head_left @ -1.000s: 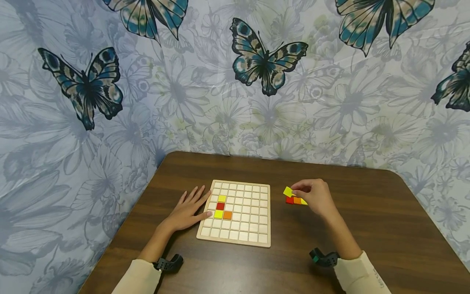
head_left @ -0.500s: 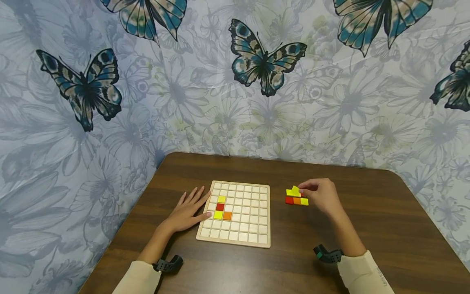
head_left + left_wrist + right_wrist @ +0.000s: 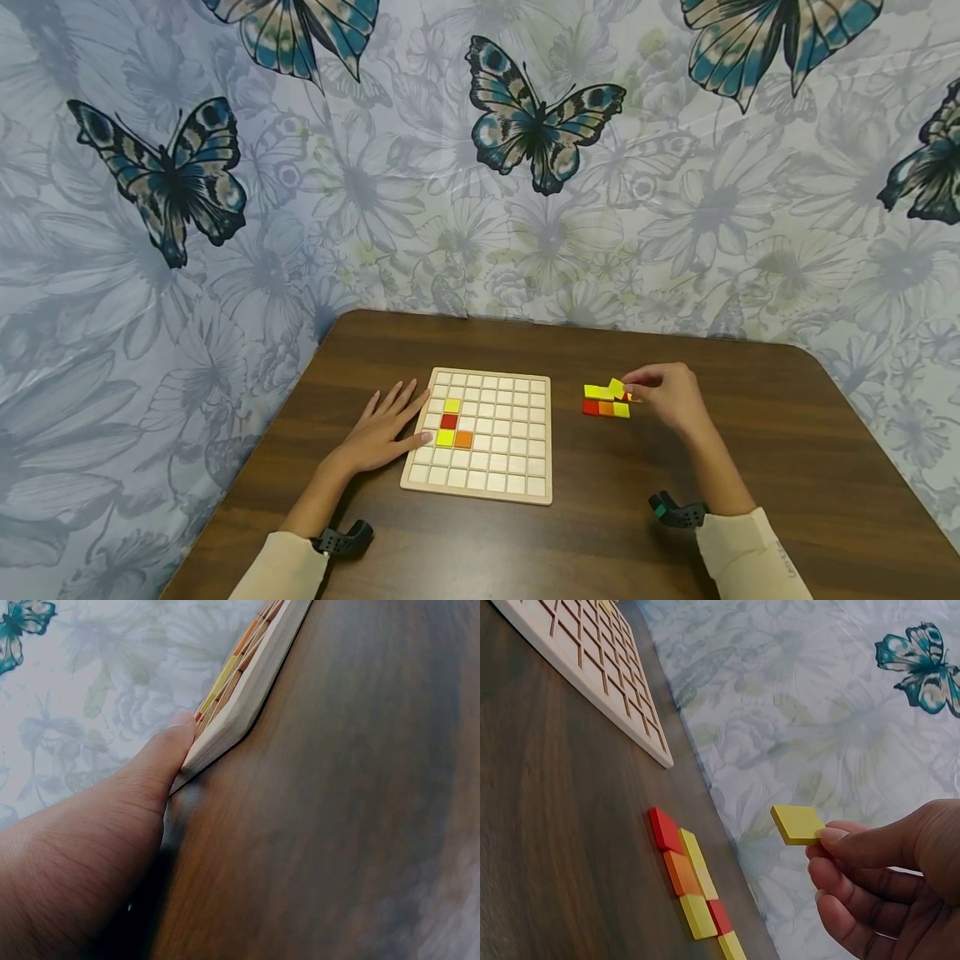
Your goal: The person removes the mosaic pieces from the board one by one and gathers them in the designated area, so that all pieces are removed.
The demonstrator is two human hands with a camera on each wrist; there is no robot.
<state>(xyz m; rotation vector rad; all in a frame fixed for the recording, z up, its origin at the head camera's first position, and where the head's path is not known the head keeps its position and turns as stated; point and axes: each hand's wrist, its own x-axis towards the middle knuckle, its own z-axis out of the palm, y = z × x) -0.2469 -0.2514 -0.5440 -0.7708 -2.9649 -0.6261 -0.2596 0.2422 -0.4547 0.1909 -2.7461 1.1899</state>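
Observation:
A light wooden grid board (image 3: 487,497) lies on the table, with two yellow tiles, one red tile (image 3: 448,422) and an orange tile (image 3: 463,440) towards its left side. My left hand (image 3: 378,433) rests with spread fingers along the board's left edge, its thumb over the rim. Between thumb and fingertips, my right hand (image 3: 670,398) pinches a square yellow tile (image 3: 799,825) above a two-row group of loose tiles. Red (image 3: 665,829), orange (image 3: 681,873) and yellow (image 3: 697,916) tiles form one row. The other row shows yellow and red ones, partly hidden by the right hand in the head view.
The brown wooden table (image 3: 585,533) reaches back to a wall covering (image 3: 420,250) printed with flowers and butterflies. A strip of bare tabletop separates the board from the loose tiles. Each wrist carries a black band device (image 3: 345,540).
My right hand has shifted rightward with the yellow tile, from the left end of the loose group to its right end, uncovering more tiles. The left hand stays put.

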